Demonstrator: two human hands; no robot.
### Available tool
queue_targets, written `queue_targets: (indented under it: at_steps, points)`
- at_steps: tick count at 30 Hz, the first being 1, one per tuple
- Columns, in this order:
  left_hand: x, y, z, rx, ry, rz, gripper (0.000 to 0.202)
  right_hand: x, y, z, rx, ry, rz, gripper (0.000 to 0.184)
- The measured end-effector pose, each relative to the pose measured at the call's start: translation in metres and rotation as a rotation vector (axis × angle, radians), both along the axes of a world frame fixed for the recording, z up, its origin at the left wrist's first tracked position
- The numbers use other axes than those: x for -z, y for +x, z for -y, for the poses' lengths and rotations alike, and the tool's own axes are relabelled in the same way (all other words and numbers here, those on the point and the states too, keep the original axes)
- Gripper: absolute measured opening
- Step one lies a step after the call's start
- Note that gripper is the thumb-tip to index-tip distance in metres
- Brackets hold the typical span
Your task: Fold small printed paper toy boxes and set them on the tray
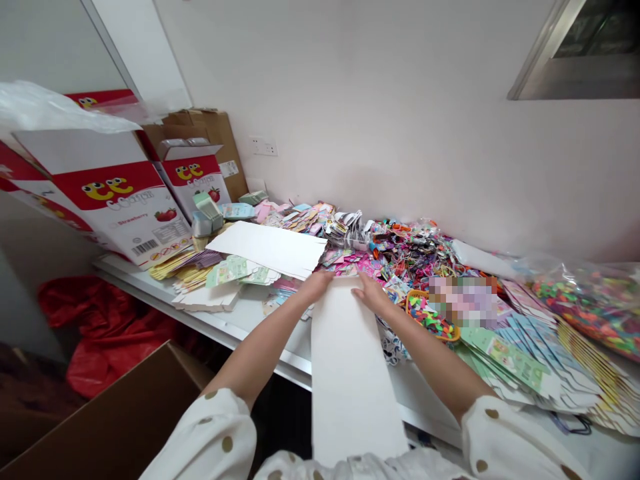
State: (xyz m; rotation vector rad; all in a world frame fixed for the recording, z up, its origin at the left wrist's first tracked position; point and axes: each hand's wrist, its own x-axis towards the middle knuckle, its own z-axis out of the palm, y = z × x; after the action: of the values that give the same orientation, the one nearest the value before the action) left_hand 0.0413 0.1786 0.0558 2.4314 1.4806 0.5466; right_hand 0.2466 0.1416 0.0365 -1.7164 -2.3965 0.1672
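Note:
A long white cardboard sheet [353,373] stretches from the table toward my body. My left hand [319,285] grips its far left corner, and my right hand [370,291] grips the far right corner, thumb on top. Just beyond and to the left, another white cardboard sheet [270,247] lies across stacks of printed cards. Past my hands spreads a heap of small colourful trinkets and pink packets [350,260]. Beside my right forearm sits a yellow basket [457,335] filled with bright little pieces.
Red and white strawberry cartons [120,207] stand at the table's left end. Fanned printed cards [520,367] and a clear bag of colourful pieces [590,300] lie to the right. An open brown box [115,413] and red plastic [115,340] are low on the left.

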Motion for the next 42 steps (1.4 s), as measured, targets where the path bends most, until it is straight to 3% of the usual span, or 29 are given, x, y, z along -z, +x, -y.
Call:
queue_targets:
  at_steps: [2, 4, 7, 8, 9, 11, 14, 16, 18, 20, 22, 24, 25, 26, 28, 30, 32, 36, 39, 42]
  points:
    - [-0.023, -0.016, -0.005, -0.127, 0.046, 0.037, 0.035, -0.007, 0.009, 0.013, 0.111, -0.04, -0.255, 0.043]
    - [-0.046, -0.035, -0.002, -0.257, 0.1, 0.068, 0.039, -0.021, 0.023, 0.025, 0.12, -0.111, -0.476, 0.04]
    - [-0.073, -0.066, 0.025, -0.413, 0.133, 0.104, 0.043, -0.057, 0.054, 0.035, 0.061, -0.093, -0.522, 0.025]
    - [-0.081, -0.075, 0.038, -0.437, 0.062, 0.102, 0.041, -0.072, 0.065, 0.035, 0.035, -0.08, -0.509, 0.023]
    - [-0.088, -0.081, 0.054, -0.388, -0.059, 0.077, 0.041, -0.088, 0.074, 0.033, -0.029, -0.102, -0.501, 0.021]
    - [-0.101, -0.085, 0.084, -0.167, -0.228, 0.049, 0.052, -0.118, 0.086, 0.028, -0.232, -0.233, -0.455, 0.02]
    - [-0.113, -0.064, 0.116, -0.005, -0.164, 0.094, 0.081, -0.151, 0.072, 0.018, -0.495, -0.401, -0.293, 0.018]
    - [-0.111, -0.039, 0.122, 0.195, -0.288, 0.086, 0.074, -0.161, 0.046, 0.014, -0.609, -0.422, -0.164, 0.013]
    - [-0.095, -0.017, 0.118, 0.28, -0.408, 0.124, 0.047, -0.161, 0.02, 0.014, -0.631, -0.301, -0.122, 0.01]
    - [-0.068, -0.005, 0.111, 0.201, -0.407, 0.262, 0.031, -0.152, 0.008, 0.022, -0.487, -0.006, -0.216, 0.011]
    - [-0.036, -0.003, 0.11, 0.078, -0.446, 0.534, 0.03, -0.132, 0.013, 0.037, -0.159, 0.374, -0.388, 0.018]
    - [-0.005, -0.005, 0.118, -0.022, -0.546, 0.857, 0.037, -0.101, 0.028, 0.056, 0.232, 0.634, -0.527, 0.027]
    - [0.009, -0.005, 0.124, -0.054, -0.592, 0.968, 0.04, -0.082, 0.035, 0.066, 0.378, 0.643, -0.564, 0.032]
    - [0.021, -0.004, 0.132, -0.086, -0.616, 1.048, 0.041, -0.062, 0.042, 0.075, 0.455, 0.553, -0.584, 0.039]
    - [0.041, 0.002, 0.148, -0.139, -0.622, 1.131, 0.042, -0.023, 0.049, 0.089, 0.51, 0.214, -0.642, 0.045]
    - [0.054, 0.006, 0.157, -0.19, -0.567, 1.074, 0.039, 0.009, 0.049, 0.097, 0.478, 0.048, -0.61, 0.035]
    - [0.061, 0.007, 0.157, -0.267, -0.47, 0.833, 0.032, 0.03, 0.046, 0.101, 0.416, 0.012, -0.536, 0.025]
    - [0.064, 0.002, 0.136, -0.464, -0.382, 0.31, 0.026, 0.044, 0.038, 0.103, 0.353, -0.05, -0.374, 0.016]
    - [0.069, 0.011, 0.128, -0.504, -0.386, 0.181, 0.015, 0.047, 0.021, 0.108, 0.397, -0.049, -0.113, 0.012]
    - [0.076, 0.031, 0.133, -0.488, -0.381, 0.055, 0.017, 0.052, -0.002, 0.114, 0.392, -0.066, 0.094, 0.022]
